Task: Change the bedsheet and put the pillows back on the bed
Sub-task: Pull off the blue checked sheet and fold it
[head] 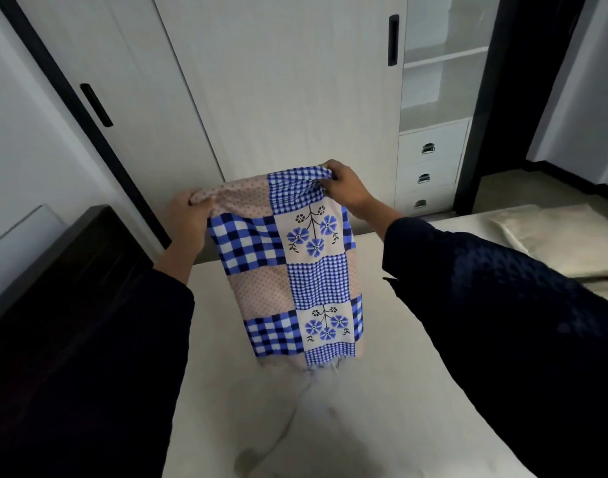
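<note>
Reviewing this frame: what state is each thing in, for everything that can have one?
Patterned bedsheet: folded, hanging in the air, not spread.
Left hand: grips the sheet's top left corner.
Right hand: grips its top right corner.
Mattress: bare.
Pillow: lying on the mattress, far right.
Wardrobe doors: closed.
Drawers: closed.

Dim, flat indoor light on my feed.
Edges bend from the wide lens; the sleeves (502,322) read nearly black.
</note>
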